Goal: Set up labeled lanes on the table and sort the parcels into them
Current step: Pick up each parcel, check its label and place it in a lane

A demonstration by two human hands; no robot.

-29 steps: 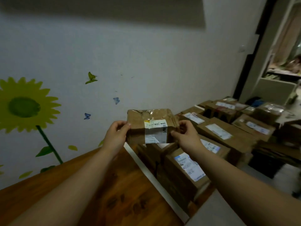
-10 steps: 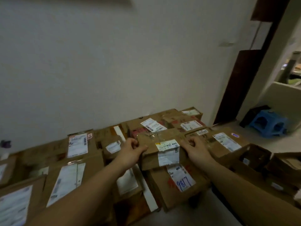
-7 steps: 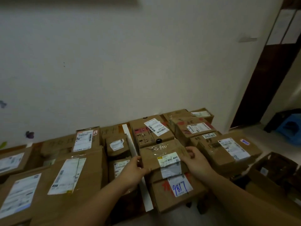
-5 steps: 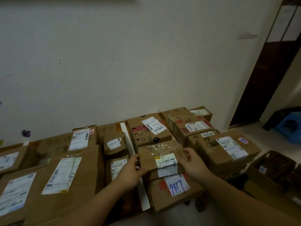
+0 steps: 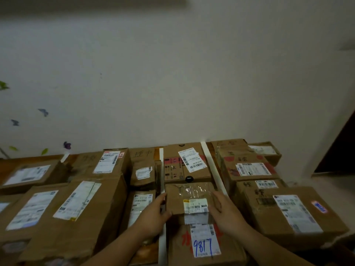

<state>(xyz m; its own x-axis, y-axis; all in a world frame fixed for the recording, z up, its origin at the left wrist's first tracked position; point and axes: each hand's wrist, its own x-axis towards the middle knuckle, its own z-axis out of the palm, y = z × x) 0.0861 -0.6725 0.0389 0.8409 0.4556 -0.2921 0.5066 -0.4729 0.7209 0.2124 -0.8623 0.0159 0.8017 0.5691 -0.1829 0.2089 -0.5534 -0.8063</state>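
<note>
Two hands on small box point(image 5: 189, 198), left hand point(image 5: 153, 215) at 9, right hand point(image 5: 224, 214) at 3, fingers pressing sides. Box in middle lane atop 9817 box point(image 5: 203, 244). Lanes taped, mostly filled.

Head view, dim light. Two bare forearms enter from the bottom edge of the frame. No sleeve, cuff or glove shows on either arm up to the frame edge.

Left hand point(image 5: 153, 214): no ring, watch, strap or bracelet visible on hand or wrist. Back of hand smooth, no markings visible. Fingertips are hidden, nails not seen.

Right hand point(image 5: 227, 214): likewise unadorned; wrist bare, no band or jewellery. Thumb visible; nail detail too soft to judge.

Forearms slim and even in outline, with no tattoos, plasters or marks discernible. Slight motion blur and low light limit finer detail.
</note>
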